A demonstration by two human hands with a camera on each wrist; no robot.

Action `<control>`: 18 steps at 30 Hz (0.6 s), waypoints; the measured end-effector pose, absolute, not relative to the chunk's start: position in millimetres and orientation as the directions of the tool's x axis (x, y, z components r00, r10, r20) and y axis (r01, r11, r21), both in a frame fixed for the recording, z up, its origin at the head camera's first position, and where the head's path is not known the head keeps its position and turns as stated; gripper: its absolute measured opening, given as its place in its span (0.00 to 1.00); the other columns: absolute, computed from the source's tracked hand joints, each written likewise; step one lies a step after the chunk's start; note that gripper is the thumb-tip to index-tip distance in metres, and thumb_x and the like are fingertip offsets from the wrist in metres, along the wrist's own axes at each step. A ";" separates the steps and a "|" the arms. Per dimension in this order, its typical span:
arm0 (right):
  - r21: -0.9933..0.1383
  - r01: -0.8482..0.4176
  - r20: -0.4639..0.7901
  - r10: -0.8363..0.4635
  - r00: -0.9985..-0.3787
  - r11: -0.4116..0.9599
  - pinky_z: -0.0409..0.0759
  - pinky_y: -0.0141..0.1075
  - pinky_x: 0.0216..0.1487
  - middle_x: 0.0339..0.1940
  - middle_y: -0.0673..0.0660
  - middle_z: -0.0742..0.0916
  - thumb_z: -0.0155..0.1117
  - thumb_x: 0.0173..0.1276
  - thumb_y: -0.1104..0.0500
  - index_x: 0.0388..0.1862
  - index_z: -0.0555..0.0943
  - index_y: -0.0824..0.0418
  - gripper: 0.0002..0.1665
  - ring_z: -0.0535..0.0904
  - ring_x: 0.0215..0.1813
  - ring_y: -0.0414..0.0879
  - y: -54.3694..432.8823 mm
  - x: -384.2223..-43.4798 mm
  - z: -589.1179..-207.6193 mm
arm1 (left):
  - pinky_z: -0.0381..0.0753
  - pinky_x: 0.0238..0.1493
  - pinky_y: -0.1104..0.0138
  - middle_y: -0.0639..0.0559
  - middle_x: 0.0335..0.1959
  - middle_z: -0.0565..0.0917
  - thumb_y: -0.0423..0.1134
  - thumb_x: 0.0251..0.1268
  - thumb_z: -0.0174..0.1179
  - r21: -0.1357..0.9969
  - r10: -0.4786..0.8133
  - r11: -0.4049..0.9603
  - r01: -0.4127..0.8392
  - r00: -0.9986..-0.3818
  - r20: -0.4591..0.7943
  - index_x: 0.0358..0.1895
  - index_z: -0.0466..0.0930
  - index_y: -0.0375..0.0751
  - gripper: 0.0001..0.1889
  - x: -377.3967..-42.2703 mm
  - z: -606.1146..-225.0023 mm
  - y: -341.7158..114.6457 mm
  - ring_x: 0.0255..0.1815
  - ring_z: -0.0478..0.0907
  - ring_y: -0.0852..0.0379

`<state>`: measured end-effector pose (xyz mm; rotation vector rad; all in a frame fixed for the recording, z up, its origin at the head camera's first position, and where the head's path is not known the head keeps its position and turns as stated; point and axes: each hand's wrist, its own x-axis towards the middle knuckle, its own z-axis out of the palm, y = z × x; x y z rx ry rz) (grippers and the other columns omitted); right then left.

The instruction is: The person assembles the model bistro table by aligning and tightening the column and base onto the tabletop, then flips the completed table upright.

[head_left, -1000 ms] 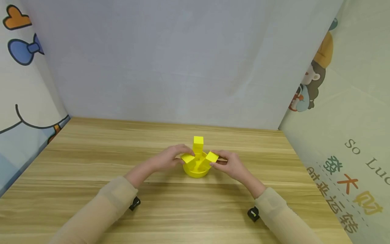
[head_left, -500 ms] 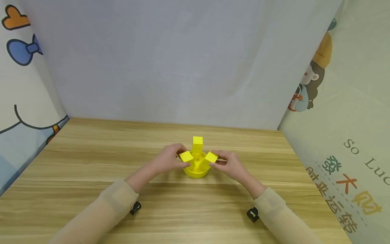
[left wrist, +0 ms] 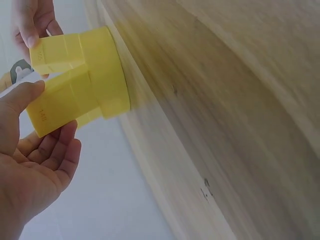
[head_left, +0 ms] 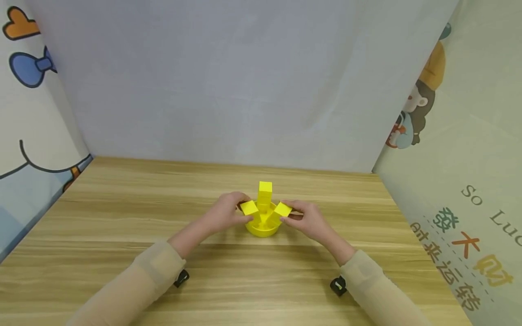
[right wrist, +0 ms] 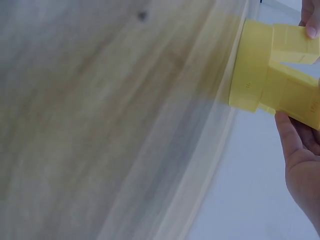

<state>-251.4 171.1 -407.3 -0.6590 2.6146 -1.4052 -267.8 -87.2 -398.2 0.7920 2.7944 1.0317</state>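
A yellow round dish-like base point(head_left: 262, 232) stands on the table, with three yellow square blocks rising from it. My left hand point(head_left: 223, 213) pinches the left block point(head_left: 249, 208), thumb on the near side and fingers behind. In the left wrist view, that block point(left wrist: 62, 102) leans outward from the base and bears a small printed number. The right block point(head_left: 282, 209) is gripped between the thumb and fingers of my right hand point(head_left: 309, 221). Between them, the back block point(head_left: 265, 194) stands taller in view, untouched by either hand. Parts of both held blocks are hidden by fingers.
A wood-grain table point(head_left: 261, 280) spreads under the base. Behind it hangs a plain pale cloth point(head_left: 228, 90). Printed cloths flank the table at left and right. A small black device point(head_left: 338, 285) is worn at the right wrist, another point(head_left: 181, 277) at the left.
My left hand has shifted its grip on the left block, its thumb coming round to the near side. That block's top has turned slightly. The right hand holds almost still.
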 end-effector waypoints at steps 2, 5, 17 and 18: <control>-0.816 -0.330 0.120 -0.421 -0.899 0.474 0.79 0.36 0.51 0.61 0.67 0.77 0.65 0.63 0.63 0.62 0.71 0.70 0.29 0.76 0.59 0.59 173.1 -253.8 -410.1 | 0.79 0.41 0.66 0.50 0.40 0.82 0.41 0.53 0.69 0.629 0.470 0.643 0.437 -0.874 0.127 0.47 0.79 0.34 0.20 -267.9 -398.9 -85.9 0.39 0.77 0.56; -0.813 -0.350 0.145 -0.421 -0.895 0.465 0.79 0.34 0.51 0.61 0.65 0.77 0.65 0.64 0.60 0.63 0.71 0.68 0.29 0.76 0.59 0.57 174.6 -255.2 -411.3 | 0.79 0.37 0.68 0.51 0.37 0.81 0.41 0.53 0.69 0.645 0.447 0.625 0.439 -0.879 0.165 0.46 0.80 0.35 0.19 -268.8 -400.8 -84.0 0.37 0.77 0.55; -0.426 -0.726 0.549 -0.483 -0.682 0.540 0.79 0.42 0.54 0.64 0.60 0.72 0.73 0.53 0.65 0.66 0.68 0.59 0.41 0.71 0.62 0.55 180.1 -247.3 -408.2 | 0.76 0.30 0.69 0.47 0.33 0.81 0.42 0.53 0.68 0.755 0.260 0.566 0.331 -0.941 0.217 0.44 0.80 0.33 0.18 -273.0 -380.3 -74.1 0.31 0.73 0.55; -0.375 -0.746 0.573 -0.495 -0.653 0.550 0.78 0.44 0.55 0.65 0.61 0.71 0.74 0.52 0.65 0.66 0.68 0.60 0.42 0.70 0.64 0.55 180.3 -245.3 -407.8 | 0.76 0.30 0.69 0.47 0.33 0.81 0.43 0.54 0.68 0.767 0.249 0.561 0.311 -0.947 0.202 0.44 0.80 0.33 0.19 -272.4 -377.1 -74.1 0.31 0.73 0.54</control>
